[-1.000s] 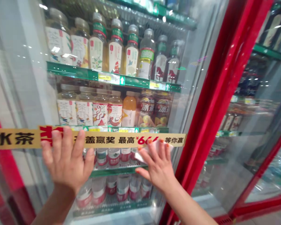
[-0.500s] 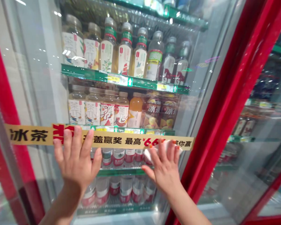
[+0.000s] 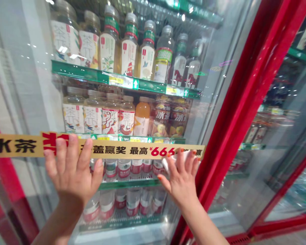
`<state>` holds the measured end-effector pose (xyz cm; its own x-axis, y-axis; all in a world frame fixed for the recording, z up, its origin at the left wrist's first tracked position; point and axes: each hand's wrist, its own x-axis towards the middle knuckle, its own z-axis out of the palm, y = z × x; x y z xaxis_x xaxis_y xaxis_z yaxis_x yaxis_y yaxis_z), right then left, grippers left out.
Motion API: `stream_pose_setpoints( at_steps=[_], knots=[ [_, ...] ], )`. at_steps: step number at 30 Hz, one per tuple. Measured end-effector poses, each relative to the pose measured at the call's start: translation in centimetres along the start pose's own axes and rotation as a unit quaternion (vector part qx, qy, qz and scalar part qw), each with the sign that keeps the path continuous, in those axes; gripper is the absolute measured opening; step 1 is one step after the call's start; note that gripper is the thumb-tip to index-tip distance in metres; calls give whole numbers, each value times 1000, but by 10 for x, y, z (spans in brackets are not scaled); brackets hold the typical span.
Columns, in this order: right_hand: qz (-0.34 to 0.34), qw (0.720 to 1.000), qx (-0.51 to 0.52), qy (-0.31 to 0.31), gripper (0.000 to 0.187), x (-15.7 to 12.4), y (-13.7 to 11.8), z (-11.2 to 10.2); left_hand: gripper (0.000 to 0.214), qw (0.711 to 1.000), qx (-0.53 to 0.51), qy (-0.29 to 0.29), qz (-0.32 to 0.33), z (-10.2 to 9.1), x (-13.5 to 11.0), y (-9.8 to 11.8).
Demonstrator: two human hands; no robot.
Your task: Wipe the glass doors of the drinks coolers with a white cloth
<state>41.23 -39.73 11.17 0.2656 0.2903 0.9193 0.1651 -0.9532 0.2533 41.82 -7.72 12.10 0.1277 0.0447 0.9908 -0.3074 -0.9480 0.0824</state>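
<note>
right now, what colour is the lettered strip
The strip is tan, lettered black and red; head view.

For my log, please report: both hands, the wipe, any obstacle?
Left hand open, partly over yellow strip. Right hand open over white wipe, near strip's right end. Red frame close beside right hand.

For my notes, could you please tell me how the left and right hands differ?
The right hand has a white wipe under its fingers; the left hand shows none. The right hand shows orange nails; the left hand doesn't. Both overlap the yellow strip.
</note>
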Motion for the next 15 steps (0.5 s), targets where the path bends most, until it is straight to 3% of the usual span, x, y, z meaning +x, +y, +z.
stream_pose_setpoints(
  at_steps=[3,6,9,11,13,15],
  knots=[
    [74,997,3,0,102,34,15,-7,87,1000,5,7,12,-1,1,-2],
    [46,999,21,15,107,63,-8,-7,86,1000,6,-4,1,-3,2,-1],
    [-57,998,30,4,105,41,-33,0,84,1000,5,-14,-22,-4,3,4],
    [-87,996,22,0,104,10,-30,4,83,1000,7,-10,-20,-4,3,6],
    [-53,999,11,2,104,-7,-10,4,83,1000,14,-8,-17,-4,3,7],
    [10,1000,3,-3,101,2,13,-1,83,1000,24,-9,-13,-4,2,6]
  ],
)
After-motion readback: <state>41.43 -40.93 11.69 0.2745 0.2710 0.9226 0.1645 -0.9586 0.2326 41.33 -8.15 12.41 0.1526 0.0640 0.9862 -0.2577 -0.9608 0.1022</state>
